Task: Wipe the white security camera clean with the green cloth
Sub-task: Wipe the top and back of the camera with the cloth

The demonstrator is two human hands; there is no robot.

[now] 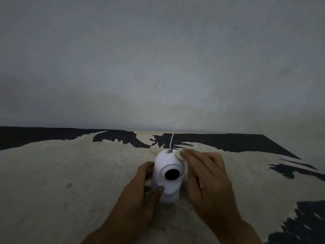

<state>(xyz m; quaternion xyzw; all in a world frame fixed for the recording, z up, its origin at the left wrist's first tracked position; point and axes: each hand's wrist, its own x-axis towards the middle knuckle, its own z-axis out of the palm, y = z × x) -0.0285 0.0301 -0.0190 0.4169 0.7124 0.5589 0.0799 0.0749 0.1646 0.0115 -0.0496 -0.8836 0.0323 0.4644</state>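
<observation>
A rounded white plastic security camera [168, 175] with a black circular lens stands upright at the lower centre of the frame, on a worn table [70, 173] whose pale, peeling top shows dark patches along the upper edge and at the right. The left hand [140, 191] is wrapped around the camera's left side, thumb lying across its lower front, steadying it. The right hand [205, 178] presses a small pale cloth [179, 155] against the camera's upper right side, fingers curled over it; only a sliver of the cloth shows, and its colour looks washed out in the dim light. A dark smudge [169, 151] sits on the camera's top. A thin white cable [172, 139] runs from behind it toward the grey wall [158, 59].
</observation>
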